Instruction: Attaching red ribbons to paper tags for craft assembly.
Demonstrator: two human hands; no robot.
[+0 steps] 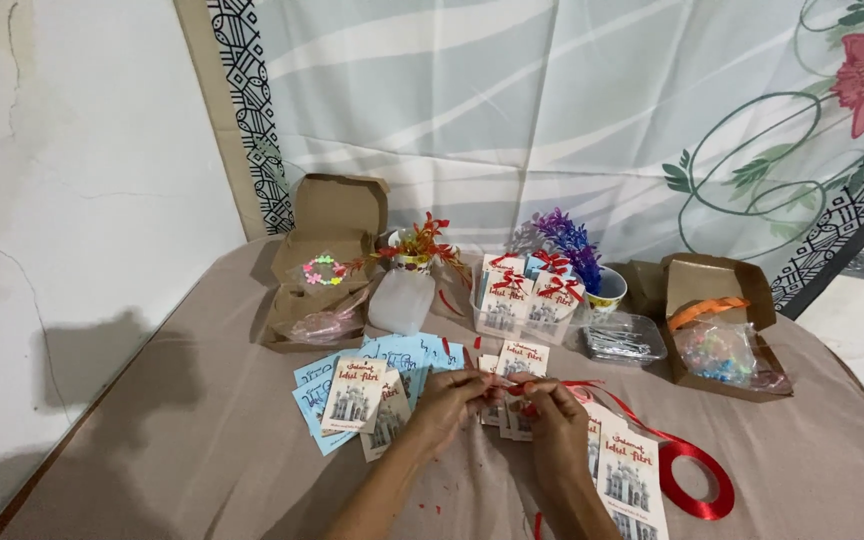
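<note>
Both hands, left hand (449,398) and right hand (550,412), pinch red ribbon (512,386) between their fingertips.

Two bare forearms are being shown entering from the lower edge, uncovered by any sleeve, ending in the bare left hand (444,405) and the bare right hand (555,415), on which no rings, watch, bracelets or gloves are being worn.

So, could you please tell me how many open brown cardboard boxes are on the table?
2: one open brown cardboard box at the back left, and another at the back right; none looks hidden.
</note>
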